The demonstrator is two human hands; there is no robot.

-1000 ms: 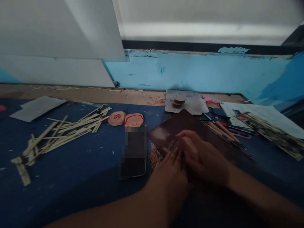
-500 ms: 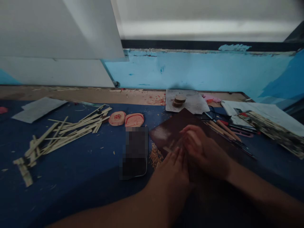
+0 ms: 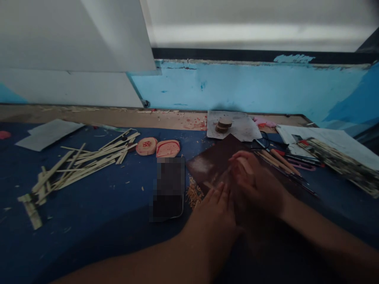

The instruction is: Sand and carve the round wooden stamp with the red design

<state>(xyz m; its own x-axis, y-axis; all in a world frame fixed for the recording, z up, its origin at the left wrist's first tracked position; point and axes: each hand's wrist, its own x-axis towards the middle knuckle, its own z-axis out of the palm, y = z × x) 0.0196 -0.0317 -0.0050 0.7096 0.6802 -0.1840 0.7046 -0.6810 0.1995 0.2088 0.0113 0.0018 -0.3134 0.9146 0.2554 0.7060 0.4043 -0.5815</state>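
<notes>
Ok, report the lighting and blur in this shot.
Head view throughout: dim foreground; left hand and right hand slightly blurred; broad shadow on the blue tabletop; pale patch, perhaps glare, on the dark brown board; mosaic blocks over the black phone.

The left hand (image 3: 214, 209) reaches over a dark brown sheet (image 3: 201, 162) with fingers extended, just beside the right hand (image 3: 257, 183), whose fingers curl; whether anything sits in its grasp is too dark and blurred to tell. Curly shavings (image 3: 194, 194) lie at the sheet's left edge, next to a pixelated dark device (image 3: 167, 206). Beyond the device, 2 pale pieces with red markings (image 3: 146, 146) touch or nearly touch. Thin pale strips (image 3: 91, 159) spread leftward across the blue table cover (image 3: 103, 217). Farther back, 2 brown discs (image 3: 224, 123) rest stacked on white paper (image 3: 213, 131); wooden-handled tools (image 3: 284, 161) lie to the right.
</notes>
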